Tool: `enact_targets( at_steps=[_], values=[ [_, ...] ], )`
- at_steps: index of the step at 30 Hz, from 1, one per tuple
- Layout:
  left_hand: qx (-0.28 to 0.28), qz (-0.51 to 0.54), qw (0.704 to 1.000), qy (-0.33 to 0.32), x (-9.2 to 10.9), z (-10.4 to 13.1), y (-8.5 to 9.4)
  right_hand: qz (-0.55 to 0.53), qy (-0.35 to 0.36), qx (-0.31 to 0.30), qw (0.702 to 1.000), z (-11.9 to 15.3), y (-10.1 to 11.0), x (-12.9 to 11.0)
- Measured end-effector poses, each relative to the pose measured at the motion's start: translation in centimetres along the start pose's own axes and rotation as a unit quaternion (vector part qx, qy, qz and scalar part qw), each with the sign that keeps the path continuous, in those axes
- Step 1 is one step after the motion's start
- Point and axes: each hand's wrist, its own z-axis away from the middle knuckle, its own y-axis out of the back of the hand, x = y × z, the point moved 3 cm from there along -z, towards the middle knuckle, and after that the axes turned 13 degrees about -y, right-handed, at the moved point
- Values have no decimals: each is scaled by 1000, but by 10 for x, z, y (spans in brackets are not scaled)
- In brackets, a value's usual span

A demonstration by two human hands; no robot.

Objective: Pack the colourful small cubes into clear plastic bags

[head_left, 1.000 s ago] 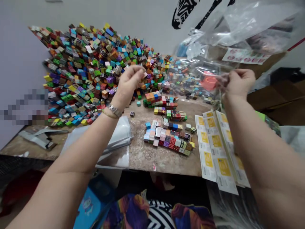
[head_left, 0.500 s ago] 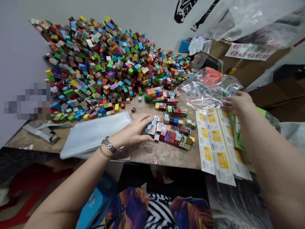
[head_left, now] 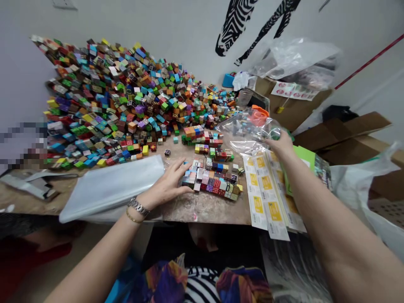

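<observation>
My left hand [head_left: 170, 183] rests on the table with its thumb and fingers apart, at the left end of a grouped bundle of small printed cubes [head_left: 217, 180]. It touches or nearly touches the cubes and holds nothing. My right hand [head_left: 280, 142] reaches to the back right, closed on the edge of a clear plastic bag [head_left: 240, 131]; some fingertips are hidden. Small coloured bits show in or through the bag, with an orange tape ring [head_left: 260, 113] behind it. More cube rows [head_left: 202, 134] lie behind the grouped bundle.
A huge heap of coloured cubes [head_left: 120, 101] leans against the wall. Flat clear bags [head_left: 113, 181] lie left, beside a metal tool [head_left: 34, 185]. Yellow-and-white label sheets [head_left: 267, 183] overhang the front edge. Green cards [head_left: 303, 158] and cardboard boxes [head_left: 341, 130] stand right.
The view has swung, so the scene sits further left. My right hand and the bag have come slightly left and lower over the table. My left hand stays by the grouped cubes.
</observation>
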Motion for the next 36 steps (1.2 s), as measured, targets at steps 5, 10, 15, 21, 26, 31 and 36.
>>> enact_targets(
  at_steps=[5, 10, 15, 21, 26, 31, 36],
  values=[
    [-5, 9, 1000, 5, -3, 7, 1, 43, 54, -83, 994, 64, 3, -47],
    [-43, 10, 999, 15, 1, 2, 6, 50, 278, -165, 945, 165, -7, -80],
    [-31, -7, 999, 4, 6, 2, 2, 110, 358, -175, 911, 227, -20, -79],
    [-4, -45, 999, -15, 7, 6, -5, 222, 368, -99, 898, 245, -37, -63],
    [25, -66, 997, -28, 13, 6, -8, 213, 367, -59, 904, 248, -46, -61],
    [41, -104, 994, -18, 26, 6, -11, 223, 371, -31, 901, 249, -49, -64],
    [53, -112, 992, -20, 34, 3, -20, 226, 380, -17, 897, 247, -50, -64]
  ],
)
